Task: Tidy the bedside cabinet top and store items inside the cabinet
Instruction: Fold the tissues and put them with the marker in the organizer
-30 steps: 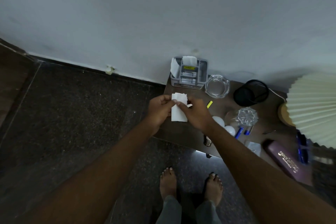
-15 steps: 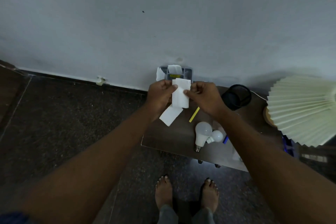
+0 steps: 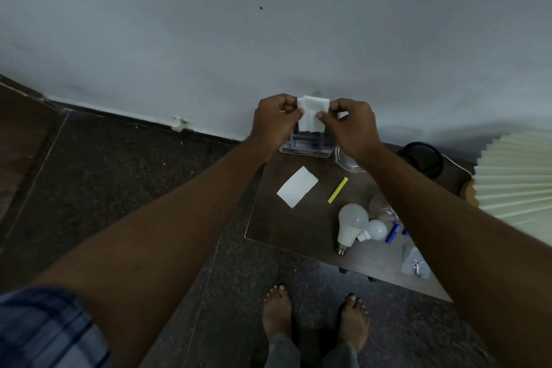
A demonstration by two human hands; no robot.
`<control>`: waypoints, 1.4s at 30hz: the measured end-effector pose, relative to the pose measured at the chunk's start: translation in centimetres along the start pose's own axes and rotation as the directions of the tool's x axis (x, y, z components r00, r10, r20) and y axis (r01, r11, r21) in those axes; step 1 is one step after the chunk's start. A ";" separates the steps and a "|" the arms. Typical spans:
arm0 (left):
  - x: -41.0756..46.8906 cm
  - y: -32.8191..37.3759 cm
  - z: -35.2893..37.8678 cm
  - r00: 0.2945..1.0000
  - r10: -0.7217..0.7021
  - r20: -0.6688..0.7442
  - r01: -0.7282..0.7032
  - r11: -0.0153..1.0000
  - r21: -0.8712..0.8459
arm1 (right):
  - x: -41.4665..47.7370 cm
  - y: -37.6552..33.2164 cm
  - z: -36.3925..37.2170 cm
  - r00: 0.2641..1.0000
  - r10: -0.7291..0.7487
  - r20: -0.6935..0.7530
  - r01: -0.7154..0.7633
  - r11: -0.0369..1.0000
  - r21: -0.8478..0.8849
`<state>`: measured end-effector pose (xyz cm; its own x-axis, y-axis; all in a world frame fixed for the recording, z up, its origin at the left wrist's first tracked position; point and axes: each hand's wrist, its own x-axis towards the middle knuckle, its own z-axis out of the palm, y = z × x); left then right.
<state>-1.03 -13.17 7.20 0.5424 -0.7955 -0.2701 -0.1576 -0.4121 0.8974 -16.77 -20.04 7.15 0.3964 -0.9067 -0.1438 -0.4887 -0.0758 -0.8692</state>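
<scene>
Pinching white tissue [image 3: 312, 115] between left hand [image 3: 276, 122] and right hand [image 3: 349, 125], both grips clamped on it above surface [image 3: 313, 227]; no legible writing

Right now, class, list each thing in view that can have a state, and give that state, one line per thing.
Left hand: pinching the held tissue's left edge.
Right hand: pinching its right edge.
Held tissue: raised above the grey organiser.
Flat tissue: lying loose on the cabinet top.
Yellow stick: lying flat.
Large bulb: on its side, unlit.
Small bulb: on its side, touching the large one.
</scene>
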 end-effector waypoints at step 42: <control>-1.5 -2.5 0.2 0.956 0.294 -0.023 -0.277 0.923 0.268 | -0.8 1.8 2.1 0.992 -0.102 -0.075 0.083 0.973 -0.215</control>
<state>-1.59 -11.04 5.32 0.4909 -0.8711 0.0136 -0.5170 -0.2787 0.8094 -16.34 -18.61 4.67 0.3844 -0.9230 -0.0188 -0.6099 -0.2386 -0.7557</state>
